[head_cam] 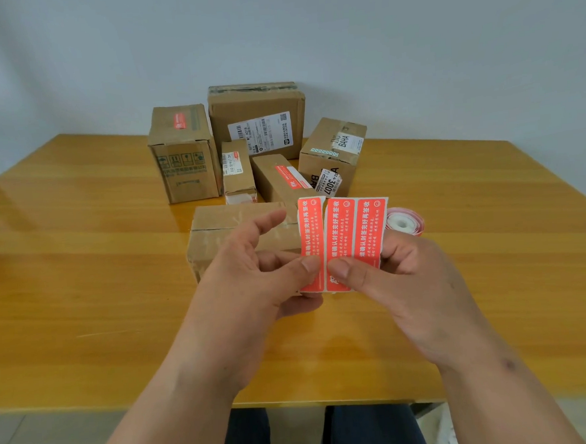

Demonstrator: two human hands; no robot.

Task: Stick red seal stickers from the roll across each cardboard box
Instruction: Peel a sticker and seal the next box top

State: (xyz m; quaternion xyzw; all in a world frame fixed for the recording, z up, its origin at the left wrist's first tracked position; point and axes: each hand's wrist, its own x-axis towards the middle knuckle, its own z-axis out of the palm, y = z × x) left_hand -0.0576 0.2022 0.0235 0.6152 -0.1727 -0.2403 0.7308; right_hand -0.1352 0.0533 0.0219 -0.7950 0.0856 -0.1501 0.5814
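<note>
Above the table I hold a strip of red seal stickers (344, 239) upright between both hands. My left hand (253, 275) pinches the leftmost sticker (311, 234), which is split from the others along its top edge. My right hand (401, 270) pinches the strip with two stickers, thumb on the front. The sticker roll (405, 222) lies just behind my right hand. A flat cardboard box (230, 225) sits directly behind my left hand. Further back stand several more boxes; a tall one (182, 153) and two narrow ones (237, 170) (285, 177) carry red stickers.
A large box (258, 121) with a white shipping label stands at the back by the wall, and a taped box (332, 154) sits at the right of the group. The wooden table (81, 269) has bare surface on both sides; its front edge is near my legs.
</note>
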